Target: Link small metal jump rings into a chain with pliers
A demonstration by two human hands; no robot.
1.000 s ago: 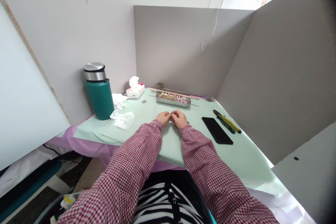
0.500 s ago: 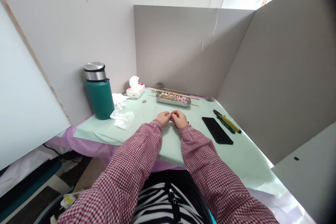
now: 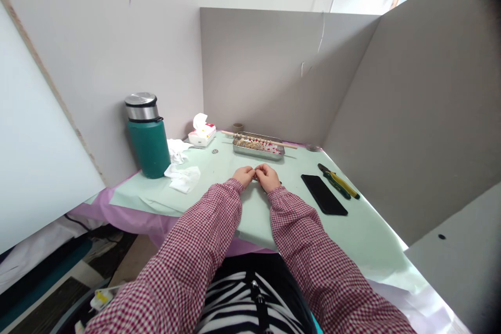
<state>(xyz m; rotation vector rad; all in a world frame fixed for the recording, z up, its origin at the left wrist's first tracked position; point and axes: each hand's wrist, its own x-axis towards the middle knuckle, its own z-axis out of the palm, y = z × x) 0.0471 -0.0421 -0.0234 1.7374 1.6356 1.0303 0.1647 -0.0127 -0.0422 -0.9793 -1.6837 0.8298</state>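
My left hand (image 3: 244, 176) and my right hand (image 3: 267, 177) meet over the middle of the table, fingertips pinched together. Whatever small thing is between them is mostly hidden; only a dark bit shows under the fingers. A dark edge of something also peeks out beside my right wrist. Beyond the hands stands a metal tray (image 3: 258, 155) with small gold and red pieces in it. A thin wooden stick (image 3: 287, 145) lies across the tray, with little pieces hanging along it.
Right of my hands lie a black phone (image 3: 324, 194) and pliers (image 3: 338, 181) with yellow-green handles. On the left are a green bottle (image 3: 148, 147), crumpled tissues (image 3: 183, 179) and a tissue pack (image 3: 202, 134). A small round piece (image 3: 215, 151) and a tape roll (image 3: 238, 128) sit farther back. Grey panels (image 3: 274, 73) enclose the table.
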